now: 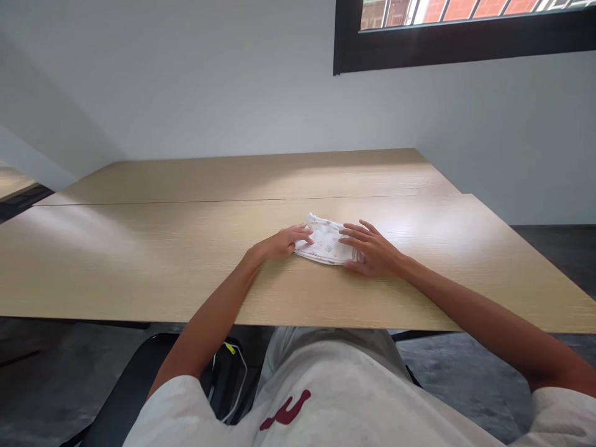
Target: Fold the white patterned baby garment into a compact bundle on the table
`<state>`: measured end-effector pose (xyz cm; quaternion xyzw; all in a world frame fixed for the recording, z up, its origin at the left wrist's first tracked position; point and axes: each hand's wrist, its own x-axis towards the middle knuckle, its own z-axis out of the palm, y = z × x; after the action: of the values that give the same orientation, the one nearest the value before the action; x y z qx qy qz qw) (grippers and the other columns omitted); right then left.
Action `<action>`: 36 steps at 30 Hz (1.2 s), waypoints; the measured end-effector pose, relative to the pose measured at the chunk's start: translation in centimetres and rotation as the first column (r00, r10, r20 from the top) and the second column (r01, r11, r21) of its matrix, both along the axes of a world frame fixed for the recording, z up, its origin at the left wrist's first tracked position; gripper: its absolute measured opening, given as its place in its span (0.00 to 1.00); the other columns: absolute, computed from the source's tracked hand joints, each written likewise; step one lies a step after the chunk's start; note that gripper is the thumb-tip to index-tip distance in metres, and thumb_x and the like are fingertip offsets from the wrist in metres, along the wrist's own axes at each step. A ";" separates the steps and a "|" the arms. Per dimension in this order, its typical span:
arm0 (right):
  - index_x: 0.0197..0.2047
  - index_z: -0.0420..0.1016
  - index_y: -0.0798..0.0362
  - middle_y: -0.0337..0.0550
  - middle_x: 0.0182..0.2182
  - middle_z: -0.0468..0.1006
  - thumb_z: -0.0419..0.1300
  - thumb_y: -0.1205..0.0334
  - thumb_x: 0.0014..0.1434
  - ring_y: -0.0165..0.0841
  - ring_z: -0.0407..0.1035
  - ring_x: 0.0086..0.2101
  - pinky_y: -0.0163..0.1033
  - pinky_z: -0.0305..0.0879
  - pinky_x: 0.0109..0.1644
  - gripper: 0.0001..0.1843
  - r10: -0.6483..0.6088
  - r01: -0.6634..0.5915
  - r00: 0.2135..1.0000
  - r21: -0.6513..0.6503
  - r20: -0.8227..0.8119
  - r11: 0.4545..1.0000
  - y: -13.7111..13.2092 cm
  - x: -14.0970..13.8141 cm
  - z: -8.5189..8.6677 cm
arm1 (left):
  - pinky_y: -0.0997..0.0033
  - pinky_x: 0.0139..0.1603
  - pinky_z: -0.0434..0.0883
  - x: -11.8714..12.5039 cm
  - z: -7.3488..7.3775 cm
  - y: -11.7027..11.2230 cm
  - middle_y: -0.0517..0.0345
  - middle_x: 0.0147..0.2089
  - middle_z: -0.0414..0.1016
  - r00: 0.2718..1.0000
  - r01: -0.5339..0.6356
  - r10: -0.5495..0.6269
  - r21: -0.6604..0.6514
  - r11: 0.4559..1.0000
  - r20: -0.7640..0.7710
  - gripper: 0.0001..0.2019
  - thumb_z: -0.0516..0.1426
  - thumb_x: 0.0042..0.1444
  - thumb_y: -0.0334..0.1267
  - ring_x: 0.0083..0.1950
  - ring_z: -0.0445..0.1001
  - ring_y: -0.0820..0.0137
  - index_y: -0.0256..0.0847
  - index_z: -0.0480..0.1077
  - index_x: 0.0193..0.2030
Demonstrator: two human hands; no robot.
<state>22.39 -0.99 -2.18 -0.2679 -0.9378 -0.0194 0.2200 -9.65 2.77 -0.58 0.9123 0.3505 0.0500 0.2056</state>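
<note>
A folded white cloth (326, 241) with a small scattered print lies flat on the wooden table in front of me. Over its left edge rest the fingers of my left hand (285, 241), stretched out rather than wrapped round it. My right hand (370, 249) lies on the cloth's right end with its fingers spread. Part of the cloth's right end is hidden under that hand. Several layers show along the near edge of the fold.
Two light wood tables (162, 248) stand together with a thin seam between them. Behind them is a white wall (223, 81) with a dark-framed window (419, 53) at upper right. A black chair (135, 385) and a white cable (243, 379) are at lower left.
</note>
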 end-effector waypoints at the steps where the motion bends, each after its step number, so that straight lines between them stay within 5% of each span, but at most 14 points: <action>1: 0.61 0.69 0.54 0.57 0.60 0.70 0.62 0.43 0.60 0.50 0.62 0.62 0.62 0.50 0.68 0.32 0.041 -0.040 0.999 -0.033 0.026 0.999 -0.1 0.0 0.2 | 0.55 0.74 0.53 -0.1 0.1 0.1 0.56 0.69 0.64 0.999 0.005 -0.005 0.001 1.000 0.039 0.24 0.45 0.56 0.25 0.75 0.52 0.65 0.42 0.75 0.53; 4: 0.61 0.70 0.55 0.58 0.57 0.73 0.65 0.39 0.55 0.49 0.68 0.56 0.56 0.61 0.62 0.38 0.159 -0.151 0.985 -0.118 0.069 0.982 -0.9 -0.3 0.8 | 0.50 0.73 0.53 0.3 0.4 -0.3 0.56 0.66 0.69 0.993 -0.102 0.100 0.044 0.994 0.063 0.18 0.45 0.64 0.34 0.74 0.54 0.61 0.42 0.76 0.49; 7: 0.59 0.72 0.55 0.57 0.52 0.77 0.65 0.39 0.55 0.45 0.72 0.51 0.50 0.66 0.56 0.36 0.238 -0.230 0.971 -0.135 0.039 0.964 -2.7 -1.3 1.1 | 0.39 0.72 0.45 1.7 0.2 -1.4 0.56 0.71 0.62 0.983 -0.184 0.185 0.096 0.978 -0.003 0.22 0.46 0.68 0.48 0.75 0.48 0.54 0.47 0.67 0.63; 11: 0.58 0.70 0.56 0.54 0.51 0.78 0.62 0.45 0.61 0.39 0.74 0.48 0.44 0.67 0.52 0.29 0.402 -0.403 0.915 -0.014 -0.036 0.915 -5.2 -3.2 0.6 | 0.36 0.71 0.38 3.6 -0.3 -2.8 0.55 0.76 0.48 0.996 -0.021 0.026 0.052 0.998 -0.083 0.32 0.46 0.67 0.60 0.77 0.36 0.49 0.53 0.51 0.73; 14: 0.53 0.71 0.56 0.50 0.45 0.81 0.60 0.52 0.64 0.37 0.75 0.43 0.47 0.64 0.52 0.20 0.360 -0.346 0.929 0.152 -0.080 0.926 -5.8 -4.0 0.2 | 0.37 0.71 0.37 4.2 -0.4 -3.1 0.56 0.77 0.44 0.994 0.069 -0.066 0.030 0.997 -0.089 0.32 0.45 0.67 0.60 0.78 0.34 0.49 0.53 0.48 0.74; 18: 0.46 0.73 0.55 0.46 0.36 0.81 0.61 0.48 0.63 0.36 0.74 0.37 0.51 0.63 0.54 0.18 0.283 -0.270 0.955 0.142 -0.084 0.952 -5.4 -4.0 0.4 | 0.41 0.72 0.41 4.0 -0.2 -3.0 0.56 0.76 0.46 0.994 0.081 -0.079 0.032 0.996 -0.072 0.32 0.46 0.66 0.60 0.77 0.37 0.50 0.53 0.49 0.74; 21: 0.46 0.73 0.57 0.47 0.34 0.80 0.60 0.53 0.64 0.35 0.73 0.35 0.43 0.68 0.41 0.15 0.331 -0.320 0.943 0.189 -0.027 0.928 -5.5 -3.9 0.5 | 0.43 0.72 0.42 3.8 -0.2 -3.0 0.57 0.76 0.48 0.996 0.075 -0.073 0.040 0.996 -0.050 0.32 0.49 0.66 0.59 0.77 0.40 0.50 0.53 0.53 0.73; 26: 0.47 0.72 0.58 0.40 0.26 0.77 0.58 0.67 0.60 0.30 0.69 0.26 0.36 0.62 0.27 0.11 0.337 -0.309 0.941 0.317 -0.034 0.897 -6.3 -4.0 0.5 | 0.45 0.72 0.45 4.0 -0.3 -3.1 0.55 0.74 0.53 0.995 0.103 -0.104 0.047 0.994 0.012 0.31 0.54 0.63 0.57 0.76 0.45 0.49 0.50 0.59 0.70; 28: 0.47 0.73 0.57 0.39 0.25 0.76 0.58 0.68 0.57 0.29 0.68 0.24 0.35 0.61 0.25 0.13 0.319 -0.282 0.937 0.230 -0.140 0.931 -6.2 -3.8 0.7 | 0.44 0.72 0.44 4.2 -0.5 -3.3 0.56 0.73 0.56 0.991 0.123 -0.125 0.039 0.992 0.040 0.29 0.56 0.63 0.54 0.75 0.46 0.49 0.49 0.62 0.69; 31: 0.44 0.76 0.55 0.40 0.25 0.78 0.60 0.66 0.53 0.28 0.68 0.23 0.33 0.65 0.27 0.14 0.144 -0.195 0.921 -0.110 -0.361 0.975 -5.7 -3.2 1.4 | 0.44 0.72 0.46 4.5 -0.6 -3.6 0.59 0.72 0.60 0.981 0.173 -0.174 0.017 0.985 0.085 0.27 0.59 0.60 0.45 0.75 0.47 0.49 0.51 0.66 0.66; 33: 0.41 0.78 0.54 0.39 0.26 0.78 0.61 0.66 0.52 0.27 0.68 0.23 0.32 0.65 0.27 0.12 -0.048 -0.147 0.889 -0.382 -0.456 0.912 -5.3 -2.9 1.9 | 0.46 0.72 0.49 4.8 -0.5 -3.8 0.59 0.70 0.63 0.965 0.225 -0.223 0.001 0.974 0.137 0.26 0.59 0.58 0.39 0.75 0.48 0.51 0.51 0.68 0.64; 36: 0.36 0.79 0.55 0.37 0.21 0.74 0.61 0.63 0.52 0.25 0.62 0.20 0.31 0.58 0.22 0.09 -0.278 -0.155 0.842 -0.700 -0.463 0.697 -4.8 -2.7 2.8 | 0.52 0.73 0.53 5.4 -0.1 -4.3 0.59 0.65 0.70 0.916 0.322 -0.291 -0.074 0.944 0.277 0.19 0.57 0.59 0.36 0.72 0.56 0.56 0.49 0.74 0.58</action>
<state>19.73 -5.82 0.61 -0.3588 -0.7598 0.4137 0.3504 -4.28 -1.53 -0.66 0.9275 0.1752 0.1166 0.3089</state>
